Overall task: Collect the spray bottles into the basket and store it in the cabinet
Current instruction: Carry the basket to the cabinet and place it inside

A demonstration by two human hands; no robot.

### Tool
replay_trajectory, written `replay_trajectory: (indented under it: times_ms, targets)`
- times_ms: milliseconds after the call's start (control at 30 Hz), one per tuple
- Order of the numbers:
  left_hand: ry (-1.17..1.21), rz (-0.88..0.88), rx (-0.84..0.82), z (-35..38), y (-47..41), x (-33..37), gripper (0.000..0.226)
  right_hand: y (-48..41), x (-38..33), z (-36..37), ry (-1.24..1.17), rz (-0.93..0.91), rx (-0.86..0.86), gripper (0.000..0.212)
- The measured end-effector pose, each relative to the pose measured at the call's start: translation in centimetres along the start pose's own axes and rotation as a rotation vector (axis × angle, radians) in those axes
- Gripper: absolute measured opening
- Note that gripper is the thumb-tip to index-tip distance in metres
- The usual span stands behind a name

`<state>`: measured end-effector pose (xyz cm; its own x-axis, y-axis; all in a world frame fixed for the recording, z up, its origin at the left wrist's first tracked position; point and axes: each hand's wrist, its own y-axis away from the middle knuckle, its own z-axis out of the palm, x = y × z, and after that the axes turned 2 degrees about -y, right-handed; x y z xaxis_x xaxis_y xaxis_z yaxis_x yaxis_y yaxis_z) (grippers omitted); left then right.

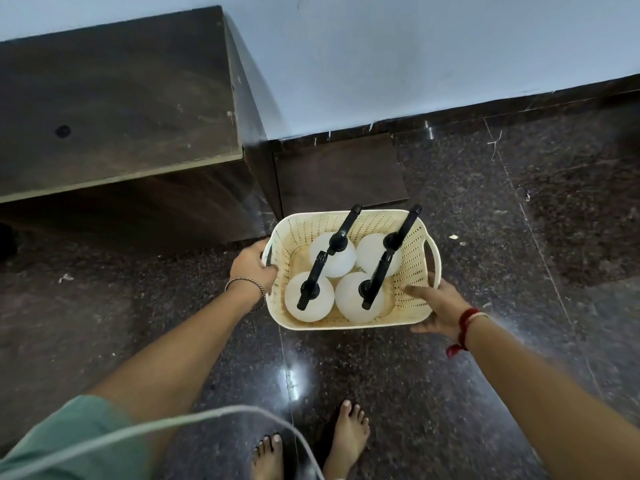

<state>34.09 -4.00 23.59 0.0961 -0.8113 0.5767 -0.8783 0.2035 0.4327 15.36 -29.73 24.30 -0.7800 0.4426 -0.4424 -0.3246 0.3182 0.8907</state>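
The cream perforated plastic basket (351, 320) with loop handles is held in the air above the dark polished speckled stone floor (450, 393), just in front of the right end of the dark brown wooden cabinet (114, 98). Inside the basket stand four white round spray bottles with black trigger heads, two in the far row and two in the near row, close together and touching each other: the far left bottle (341, 259), the far right bottle (372, 252), the near left bottle (298, 301) and the near right bottle (351, 301). The long black nozzles of the two far bottles lean over the far rim of the basket. The left hand (252, 266) is closed around the left rim of the basket at its handle, and it wears a thin metal bangle (247, 289) on the wrist. The right hand (438, 304) grips the near right corner of the basket, with the thumb lying inside on the perforated wall and the other fingers under the outside; a red thread band (464, 327) is on this wrist. Behind the cabinet and the floor rises a pale blue wall (415, 46) with a dark stone skirting. At the lower edge two bare feet (346, 441) stand on the floor, and a thin white cable (166, 422) curves across a green sleeve (69, 441)
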Motion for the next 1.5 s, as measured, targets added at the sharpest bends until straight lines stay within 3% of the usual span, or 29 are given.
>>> replay_trajectory:
  times_ms: [167,300,433,500,633,667,733,800,1067,1233,1367,1500]
  targets:
    - [0.037,0.013,-0.015,0.7,-0.3,0.0,0.047,-1.4,0.3,0.4,-0.020,0.088,0.051,0.036]
    - [-0.094,0.066,-0.057,0.6,-0.9,0.3,0.045,-1.5,1.4,0.8,-0.016,0.088,0.095,0.039]
    - [-0.291,0.074,-0.160,-0.6,-1.9,1.7,0.029,-0.8,2.2,1.1,-0.094,0.046,0.111,0.048]
    - [-0.410,0.151,-0.117,-2.1,-2.5,3.2,0.046,-0.5,2.5,1.1,-0.122,0.050,0.123,0.049]
    - [-1.099,0.710,0.161,-5.3,-5.0,6.2,0.055,-1.2,3.0,0.7,-0.165,0.051,0.193,0.046]
    - [-1.311,0.748,0.208,-5.8,-5.6,6.8,0.058,-1.3,3.1,0.4,-0.174,0.053,0.208,0.046]
    - [-1.648,0.638,0.262,-6.5,-6.5,8.0,0.063,-1.4,3.4,0.0,-0.188,0.060,0.216,0.046]
    - [-1.766,0.498,0.235,-6.5,-6.5,9.1,0.057,-1.2,3.7,-0.6,-0.208,0.063,0.217,0.044]
    - [-1.846,0.507,0.227,-5.6,-5.4,10.2,0.036,0.1,3.8,-2.3,-0.252,0.031,0.252,0.047]
    - [-1.561,0.534,0.185,-5.7,-3.8,10.6,0.020,0.9,3.8,-3.3,-0.284,0.018,0.261,0.047]
    - [-1.440,0.448,-0.045,-4.7,-1.3,9.0,0.016,1.1,4.1,-3.3,-0.274,0.031,0.293,0.046]
    - [-1.301,0.130,-0.326,-3.9,0.5,5.8,0.030,1.1,4.0,-1.9,-0.235,0.050,0.334,0.043]
